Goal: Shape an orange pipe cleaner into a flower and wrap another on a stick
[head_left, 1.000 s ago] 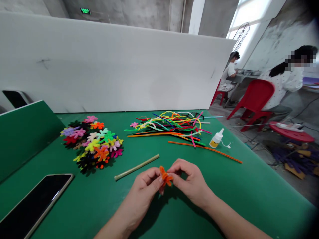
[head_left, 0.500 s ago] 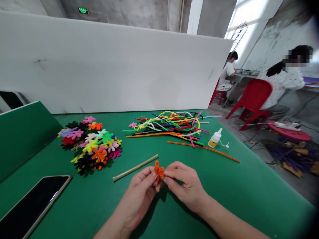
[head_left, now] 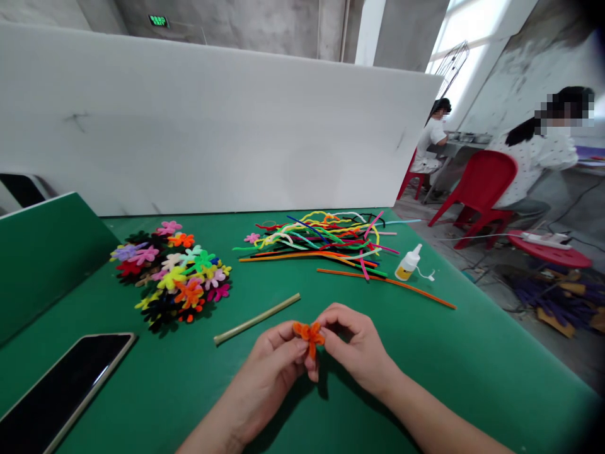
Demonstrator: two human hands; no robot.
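An orange pipe-cleaner flower (head_left: 312, 335) with several looped petals is held between my two hands, just above the green table. My left hand (head_left: 278, 358) pinches it from the left, thumb in front and fingers behind. On the other side, my right hand (head_left: 355, 343) is closed with thumb and forefinger on the right-hand petal. Beyond my left hand lies a pale green stick (head_left: 258, 319), slanting across the table. A single orange pipe cleaner (head_left: 387, 282) rests past my right hand.
Colourful fuzzy flowers (head_left: 182, 271) are heaped at the left. Loose pipe cleaners (head_left: 321, 236) lie tangled at the back, beside a small glue bottle (head_left: 408, 263). A phone (head_left: 66, 391) lies front left. A white partition (head_left: 236, 126) borders the table; two people sit beyond, at right.
The orange flower has turned in my fingers and shifted slightly right and down. Both hands keep their hold on it, and the things on the table have not moved.
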